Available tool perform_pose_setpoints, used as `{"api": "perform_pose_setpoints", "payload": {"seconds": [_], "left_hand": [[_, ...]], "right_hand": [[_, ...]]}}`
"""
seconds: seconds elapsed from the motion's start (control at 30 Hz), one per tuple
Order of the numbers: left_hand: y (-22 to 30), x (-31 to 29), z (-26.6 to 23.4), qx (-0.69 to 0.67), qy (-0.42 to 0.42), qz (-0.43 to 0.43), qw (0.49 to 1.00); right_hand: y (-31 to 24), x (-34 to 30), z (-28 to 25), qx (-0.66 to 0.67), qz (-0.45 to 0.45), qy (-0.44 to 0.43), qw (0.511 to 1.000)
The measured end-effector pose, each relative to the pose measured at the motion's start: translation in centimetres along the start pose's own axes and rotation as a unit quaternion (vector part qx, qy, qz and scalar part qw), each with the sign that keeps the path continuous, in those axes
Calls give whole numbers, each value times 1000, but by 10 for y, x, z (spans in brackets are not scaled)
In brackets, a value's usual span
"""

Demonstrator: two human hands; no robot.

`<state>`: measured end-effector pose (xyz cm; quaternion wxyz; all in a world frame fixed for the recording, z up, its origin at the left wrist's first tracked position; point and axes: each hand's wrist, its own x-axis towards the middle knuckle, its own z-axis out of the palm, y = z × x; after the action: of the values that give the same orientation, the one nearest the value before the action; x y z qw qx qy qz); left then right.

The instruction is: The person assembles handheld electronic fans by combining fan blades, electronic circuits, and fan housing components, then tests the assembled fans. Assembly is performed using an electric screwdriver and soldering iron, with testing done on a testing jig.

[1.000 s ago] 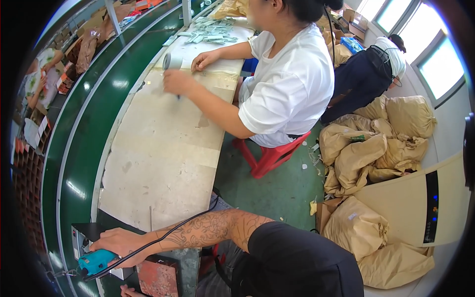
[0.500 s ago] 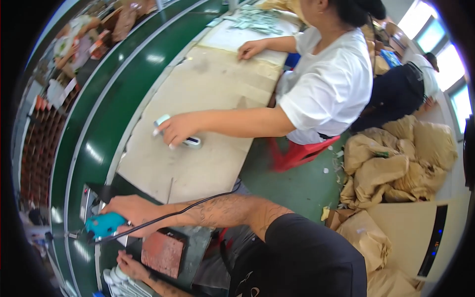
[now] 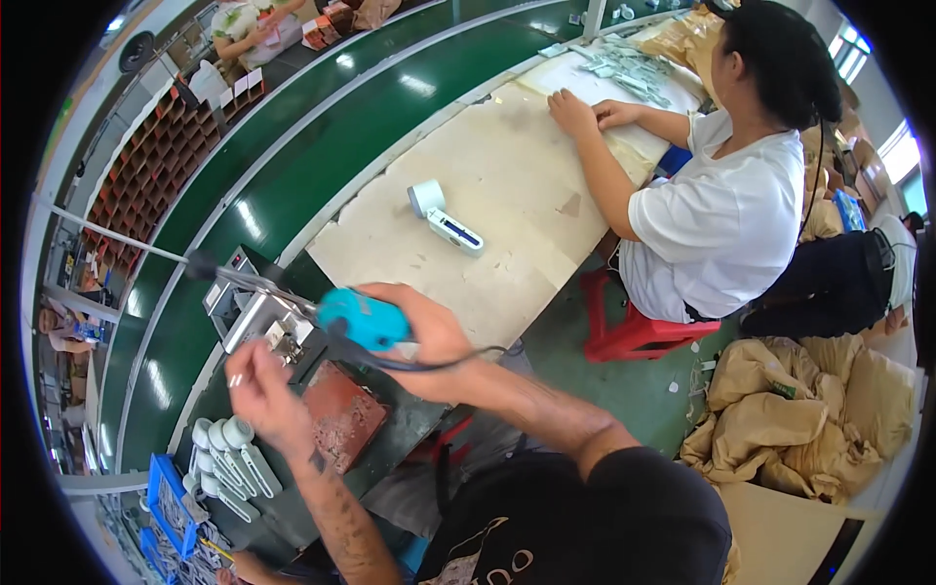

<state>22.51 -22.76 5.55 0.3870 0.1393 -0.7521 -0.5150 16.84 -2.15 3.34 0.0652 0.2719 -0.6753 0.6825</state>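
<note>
My right hand (image 3: 429,336) is wrapped round a teal corded power tool (image 3: 363,320), which looks like an electric screwdriver. It is raised beside a metal fixture (image 3: 255,317) at the bench's left edge. My left hand (image 3: 268,400) is just in front of the fixture, blurred, its fingers curled together; anything between them is too small to make out. Under my hands lies a worn reddish block (image 3: 343,417). Several pale green handled parts with round heads (image 3: 229,458) lie together left of my left forearm.
A pale green round-headed device (image 3: 448,229) lies on the cardboard-covered table (image 3: 390,253). A person in a white shirt (image 3: 721,205) sits at it on a red stool (image 3: 634,331). Green conveyor (image 3: 292,185) runs along the left. Blue trays (image 3: 174,507) and brown sacks (image 3: 780,400) flank me.
My right hand has lifted the tool away from the fixture, and my left hand has come up toward it. The co-worker's hand has let go of the pale green device. The view has shifted.
</note>
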Motion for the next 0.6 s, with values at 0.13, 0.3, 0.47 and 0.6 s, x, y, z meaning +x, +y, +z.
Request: {"api": "perform_pose_setpoints", "payload": {"seconds": [0.13,0.3,0.47,0.6], "left_hand": [[-10,28,109,15,-231,12,973],[-73,56,210,326,-357,-2,875],[-53,35,248,310,-374,-38,873],[-80,45,239,200,-360,-143,900]], "right_hand": [[-35,-34,-40,-41,-27,35,998],[-32,-62,-16,-72,56,-25,996],[-56,-77,-32,-31,-66,3,997],[-64,-79,-41,-40,-14,-14,999]]}}
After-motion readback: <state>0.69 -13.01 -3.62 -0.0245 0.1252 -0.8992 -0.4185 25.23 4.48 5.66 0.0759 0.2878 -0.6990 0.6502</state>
